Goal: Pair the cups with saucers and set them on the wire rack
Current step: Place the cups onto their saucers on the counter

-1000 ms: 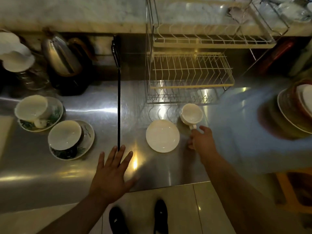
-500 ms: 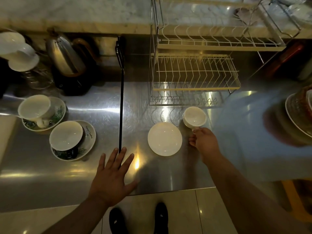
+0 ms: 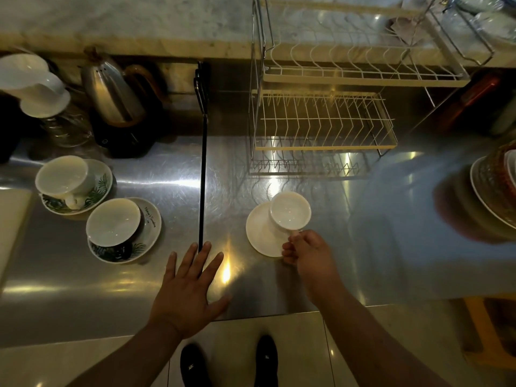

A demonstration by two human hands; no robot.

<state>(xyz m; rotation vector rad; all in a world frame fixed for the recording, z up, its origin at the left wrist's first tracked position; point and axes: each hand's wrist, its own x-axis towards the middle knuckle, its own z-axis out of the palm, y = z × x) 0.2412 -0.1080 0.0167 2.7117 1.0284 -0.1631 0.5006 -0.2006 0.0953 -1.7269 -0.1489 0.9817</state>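
White cup (image 3: 290,213) handle hidden in right hand (image 3: 308,251) grip, over saucer (image 3: 261,234).

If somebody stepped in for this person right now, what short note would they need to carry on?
Right hand: pinching the handle of the plain white cup, held over the far right edge of the plain white saucer; not clearly set down yet.
Left hand: empty, flat on the steel counter.
Done: two cups already sit on leaf-patterned saucers at the left, far pair, near pair.
Left: seat the white cup on its saucer, then move all three pairs onto the wire rack, which holds none of them yet.
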